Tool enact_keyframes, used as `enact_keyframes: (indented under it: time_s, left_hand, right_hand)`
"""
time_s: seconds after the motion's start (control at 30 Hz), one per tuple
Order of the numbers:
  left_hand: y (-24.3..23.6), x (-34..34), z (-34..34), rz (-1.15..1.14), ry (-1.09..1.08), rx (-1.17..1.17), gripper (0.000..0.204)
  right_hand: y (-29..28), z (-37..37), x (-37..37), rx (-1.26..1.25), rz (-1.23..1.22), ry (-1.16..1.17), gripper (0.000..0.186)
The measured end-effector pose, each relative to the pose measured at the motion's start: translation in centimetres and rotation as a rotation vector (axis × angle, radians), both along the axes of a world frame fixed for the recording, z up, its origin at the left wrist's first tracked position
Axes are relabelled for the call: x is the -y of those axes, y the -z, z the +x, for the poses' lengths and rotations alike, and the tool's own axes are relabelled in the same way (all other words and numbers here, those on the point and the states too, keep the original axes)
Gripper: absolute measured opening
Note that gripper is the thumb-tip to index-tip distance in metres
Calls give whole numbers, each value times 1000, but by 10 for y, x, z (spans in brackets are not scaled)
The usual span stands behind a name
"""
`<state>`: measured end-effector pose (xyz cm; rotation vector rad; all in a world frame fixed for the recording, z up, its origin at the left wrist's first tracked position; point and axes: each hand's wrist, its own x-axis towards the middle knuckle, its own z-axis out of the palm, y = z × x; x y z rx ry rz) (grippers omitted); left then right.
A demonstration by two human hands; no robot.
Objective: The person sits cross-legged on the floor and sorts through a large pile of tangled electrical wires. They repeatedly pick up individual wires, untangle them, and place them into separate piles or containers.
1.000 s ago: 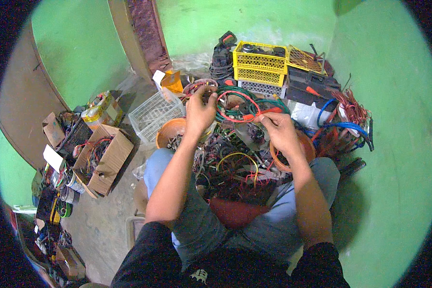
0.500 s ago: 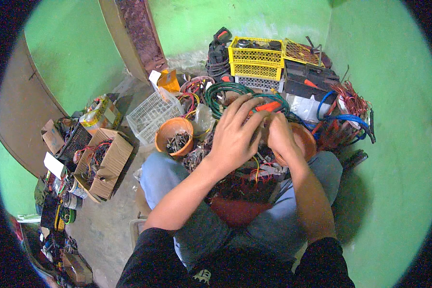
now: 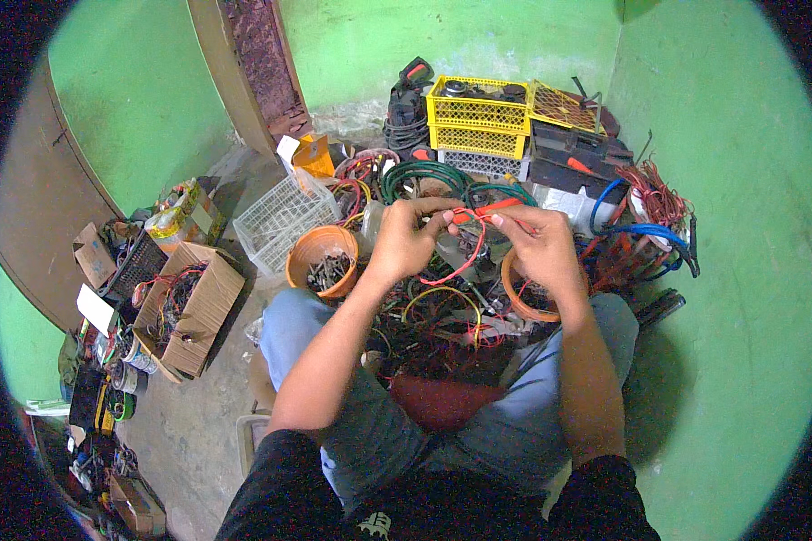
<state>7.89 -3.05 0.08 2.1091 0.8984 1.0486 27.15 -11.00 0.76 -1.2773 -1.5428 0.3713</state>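
Observation:
A thin red wire [image 3: 472,261] is stretched between my two hands above the pile in front of me, one loop of it hanging down. My left hand [image 3: 410,240] pinches it between thumb and fingertips. The right hand [image 3: 543,251] closes on the wire at the other side, fingers curled. Beneath them lies a heap of dark scraps and cut wires [image 3: 424,316], with a yellow wire [image 3: 442,289] arching over it. An orange pot [image 3: 336,288] holding small dark pieces stands left of the heap; another orange pot [image 3: 523,307] is partly hidden under my right forearm.
Behind the hands are a coiled green hose [image 3: 406,171] and stacked yellow crates [image 3: 476,112]. Blue cable [image 3: 645,222] lies at the right by the wall. To the left stand a white wire-mesh basket [image 3: 284,225] and a cardboard box [image 3: 209,311] of wires.
My hands have drawn apart and come slightly lower, the left turning so its thumb shows. The red wire now shows plainly between them.

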Motion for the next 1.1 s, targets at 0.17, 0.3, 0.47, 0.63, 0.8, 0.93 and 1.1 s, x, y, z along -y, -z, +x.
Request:
enact_keyframes:
  time_s: [0.17,0.3,0.47,0.63,0.8,0.93,1.1]
  left_hand:
    - [-4,2,3,4,34,115,20]
    - [-4,0,8,69,57,152,20]
    - [2,-6,12,340,-19,141,19]
    - [2,3,10,151,-32,-91,22]
    - [4,1,8,173,29,-110,21]
    - [-1,-1,7,208,28,-57,21]
    - [-4,3,7,203,18,-105,20]
  right_hand:
    - [9,9,-7,-74,95,17,18]
    - [-5,9,-5,-68,50,130,17]
    - [9,8,-16,-158,102,56,15]
    - [14,4,-21,98,186,24,11]
    - [15,2,-17,112,182,-33,10]
    - [1,17,-14,80,199,43,10]
    - [-1,13,-9,36,193,118,12]
